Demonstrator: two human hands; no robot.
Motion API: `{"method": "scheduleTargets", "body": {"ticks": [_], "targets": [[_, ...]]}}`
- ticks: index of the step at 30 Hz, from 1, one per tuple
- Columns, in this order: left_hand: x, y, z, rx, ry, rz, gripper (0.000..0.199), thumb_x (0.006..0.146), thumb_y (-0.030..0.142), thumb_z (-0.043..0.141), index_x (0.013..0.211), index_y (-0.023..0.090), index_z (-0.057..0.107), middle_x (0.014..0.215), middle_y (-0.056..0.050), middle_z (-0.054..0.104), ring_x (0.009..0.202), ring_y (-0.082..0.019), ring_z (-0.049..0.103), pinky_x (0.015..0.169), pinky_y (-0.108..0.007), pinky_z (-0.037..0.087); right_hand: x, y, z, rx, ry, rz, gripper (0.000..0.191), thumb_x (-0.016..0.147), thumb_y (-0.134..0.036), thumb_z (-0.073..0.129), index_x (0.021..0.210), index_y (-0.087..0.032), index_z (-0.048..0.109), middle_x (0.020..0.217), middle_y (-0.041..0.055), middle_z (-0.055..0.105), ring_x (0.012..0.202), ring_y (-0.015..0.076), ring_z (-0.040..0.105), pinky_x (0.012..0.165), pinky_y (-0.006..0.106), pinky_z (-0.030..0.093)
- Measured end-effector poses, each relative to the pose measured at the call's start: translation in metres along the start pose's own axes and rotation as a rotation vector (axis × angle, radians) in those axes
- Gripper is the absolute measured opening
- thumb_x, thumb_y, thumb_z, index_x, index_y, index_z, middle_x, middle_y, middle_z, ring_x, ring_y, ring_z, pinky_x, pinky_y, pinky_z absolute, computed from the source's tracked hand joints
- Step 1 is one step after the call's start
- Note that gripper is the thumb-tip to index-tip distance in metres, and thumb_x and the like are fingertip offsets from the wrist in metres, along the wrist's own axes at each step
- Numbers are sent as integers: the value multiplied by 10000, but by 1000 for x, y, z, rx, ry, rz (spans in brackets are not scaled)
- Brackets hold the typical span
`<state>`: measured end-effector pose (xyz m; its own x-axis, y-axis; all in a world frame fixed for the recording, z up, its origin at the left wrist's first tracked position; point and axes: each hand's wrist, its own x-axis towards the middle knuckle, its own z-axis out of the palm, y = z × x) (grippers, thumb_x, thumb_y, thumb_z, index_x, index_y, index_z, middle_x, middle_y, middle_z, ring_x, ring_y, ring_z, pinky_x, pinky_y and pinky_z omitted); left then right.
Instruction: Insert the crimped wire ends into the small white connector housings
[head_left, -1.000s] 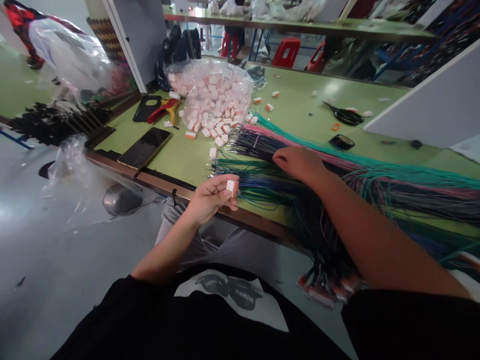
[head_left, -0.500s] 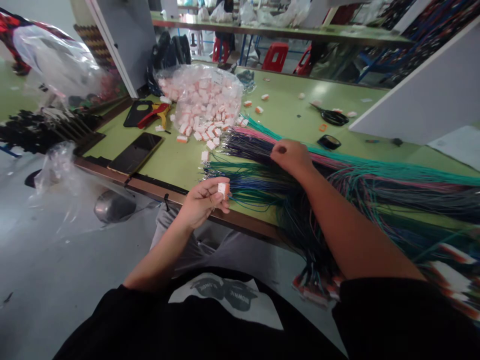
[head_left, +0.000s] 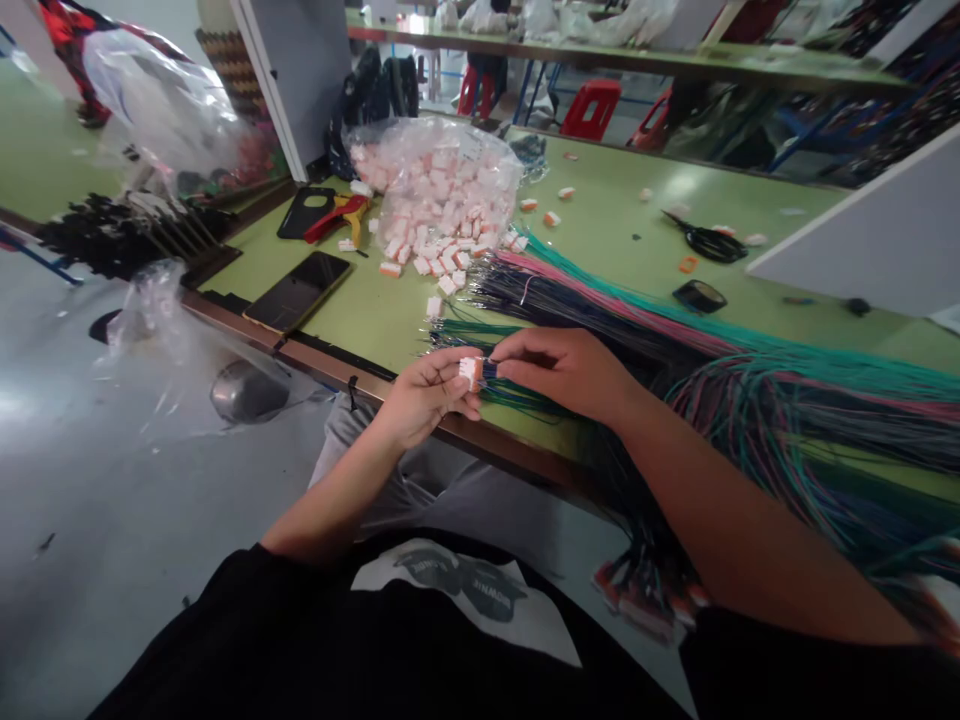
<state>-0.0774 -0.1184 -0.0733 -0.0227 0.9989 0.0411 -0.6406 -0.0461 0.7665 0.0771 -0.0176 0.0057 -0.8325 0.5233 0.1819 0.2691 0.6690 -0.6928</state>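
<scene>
Between the thumb and fingers of my left hand (head_left: 429,398) is a white and orange connector housing (head_left: 470,373), held just above the table's front edge. My right hand (head_left: 574,372) pinches a thin dark wire (head_left: 490,369) right at the orange side of the housing; how deep its tip sits I cannot make out. Below and behind both hands lie bundles of green and blue wires (head_left: 517,400). Farther back, dark wires (head_left: 555,300), pink wires (head_left: 585,297) and teal wires (head_left: 645,310) stretch off to the right.
A clear plastic bag (head_left: 450,180) spills several connector housings onto the green table. Left of it lie a phone (head_left: 298,292), a black case (head_left: 304,213) and red-yellow pliers (head_left: 337,218). Scissors (head_left: 709,240) and a black tape roll (head_left: 699,295) are at the right. Finished-looking wire ends (head_left: 645,590) hang below the edge.
My right hand has come from the dark wire bundle down and left to the housing, with a wire now in its fingers. My left hand still holds the housing. The view has shifted slightly.
</scene>
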Motion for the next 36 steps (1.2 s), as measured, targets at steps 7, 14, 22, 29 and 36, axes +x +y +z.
{"method": "scheduleTargets", "body": {"ticks": [7, 14, 22, 29, 36], "targets": [[0, 0, 0, 32, 8, -8, 364, 688, 234, 806, 1015, 167, 660, 686, 24, 652, 584, -98, 649, 574, -220, 564, -7, -5, 3, -188, 26, -49, 153, 756, -255, 521, 670, -201, 635, 659, 1, 645, 618, 119, 535, 601, 244, 359], [-2, 1, 2, 64, 45, 1, 337, 696, 229, 791, 1007, 174, 673, 689, 20, 652, 582, -104, 641, 577, -238, 567, -8, -12, 9, -480, 16, 28, 161, 729, -225, 468, 593, -200, 550, 582, 13, 571, 577, 128, 461, 563, 266, 273], [0, -7, 2, 93, 75, 92, 399, 677, 321, 823, 1021, 177, 681, 689, 30, 658, 595, -99, 646, 581, -222, 560, -8, -14, 12, -463, -10, 122, 124, 694, -213, 470, 579, -199, 515, 562, 4, 543, 545, 122, 428, 559, 267, 266], [0, -15, 6, 145, 161, 190, 369, 672, 298, 824, 998, 184, 693, 711, 34, 677, 578, -83, 641, 573, -202, 546, -8, -11, 17, -468, 60, 160, 106, 675, -216, 480, 576, -200, 512, 554, 3, 535, 539, 117, 411, 554, 258, 258], [-6, -13, 16, 315, 249, 214, 259, 699, 183, 762, 955, 209, 728, 697, 20, 697, 613, -126, 644, 618, -266, 563, -9, -12, 24, -391, 63, 177, 124, 677, -217, 495, 555, -201, 496, 523, -7, 503, 533, 111, 389, 552, 256, 256]]}}
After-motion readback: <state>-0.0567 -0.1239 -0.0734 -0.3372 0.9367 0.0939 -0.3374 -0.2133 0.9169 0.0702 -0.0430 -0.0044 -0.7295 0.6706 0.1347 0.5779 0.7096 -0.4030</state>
